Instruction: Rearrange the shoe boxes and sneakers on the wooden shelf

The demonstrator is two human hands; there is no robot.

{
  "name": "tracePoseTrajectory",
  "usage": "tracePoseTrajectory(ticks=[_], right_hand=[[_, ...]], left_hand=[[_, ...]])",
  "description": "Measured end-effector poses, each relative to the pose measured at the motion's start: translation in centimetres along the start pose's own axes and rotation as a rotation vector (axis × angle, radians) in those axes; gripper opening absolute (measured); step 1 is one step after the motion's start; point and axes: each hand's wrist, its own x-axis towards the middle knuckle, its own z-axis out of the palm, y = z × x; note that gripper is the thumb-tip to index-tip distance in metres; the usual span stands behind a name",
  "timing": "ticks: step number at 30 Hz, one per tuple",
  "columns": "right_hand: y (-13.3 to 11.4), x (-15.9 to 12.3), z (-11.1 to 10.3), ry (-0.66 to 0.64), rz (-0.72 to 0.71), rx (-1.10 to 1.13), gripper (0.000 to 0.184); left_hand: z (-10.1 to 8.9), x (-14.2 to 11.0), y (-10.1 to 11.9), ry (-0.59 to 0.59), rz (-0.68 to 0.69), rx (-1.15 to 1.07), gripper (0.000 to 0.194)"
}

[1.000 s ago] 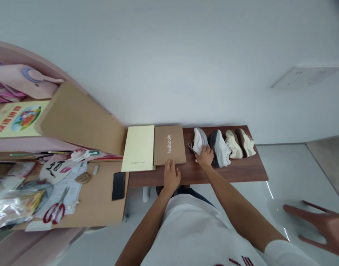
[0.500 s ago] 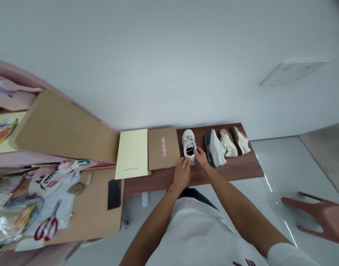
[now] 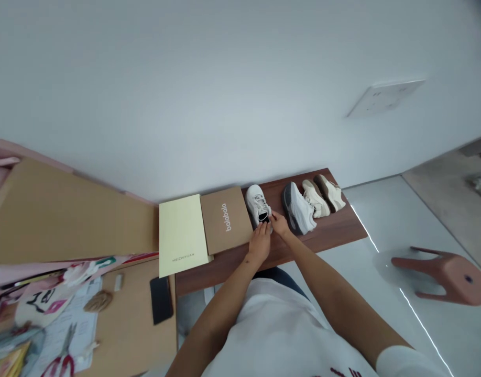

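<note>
A white lace-up sneaker point(image 3: 258, 199) rests on the dark wooden bench, toe towards the wall, its dark insole showing through the opening. My left hand point(image 3: 260, 243) has its fingers bent over the heel end. From the right side, my right hand point(image 3: 279, 224) pinches the sneaker's collar between thumb and fingers. Just right of my hands lies the other white sneaker point(image 3: 303, 210), tipped on its side with its grey sole turned left. Beyond it, a pair of cream sneakers point(image 3: 316, 200) with brown soles also lies sideways.
Left of the sneaker, a brown shoebox point(image 3: 227, 235) and a pale yellow box point(image 3: 180, 230) sit side by side on the bench point(image 3: 335, 229). A desk at left holds a phone point(image 3: 161, 300), red-handled scissors point(image 3: 63, 356) and papers. A pink stool point(image 3: 456, 277) stands on the floor at right.
The view has turned and shifted slightly. Both hands stay at the sneaker's heel end, with my left fingers now further over its opening. The sneaker's toe points a little more left in view.
</note>
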Motion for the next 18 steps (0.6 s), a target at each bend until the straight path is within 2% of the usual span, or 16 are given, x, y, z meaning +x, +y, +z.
tracePoseTrajectory(ticks=[3, 6, 9, 14, 16, 18], right_hand=[[-0.2, -0.5, 0.3, 0.033, 0.033, -0.035, 0.037], [0.2, -1.1, -0.9, 0.061, 0.027, -0.07, 0.038], [1.7, -2.0, -4.2, 0.173, -0.016, -0.111, 0.041], [6.4, -2.9, -12.0, 0.445, -0.002, -0.274, 0.049], [8.1, -2.4, -14.3, 0.43, 0.075, -0.374, 0.047], [9.1, -1.6, -15.7, 0.282, 0.122, -0.419, 0.041]], left_hand=[[0.0, 0.9, -0.3, -0.006, -0.049, -0.007, 0.04], [0.0, 1.4, -0.3, -0.01, -0.114, -0.021, 0.039], [0.0, 1.6, 0.0, 0.002, -0.17, -0.036, 0.038], [-0.1, 1.2, 0.6, 0.037, -0.173, 0.033, 0.037], [0.2, 0.9, 0.7, 0.063, -0.142, 0.144, 0.039], [0.9, 0.6, 0.9, 0.06, -0.069, 0.346, 0.044]])
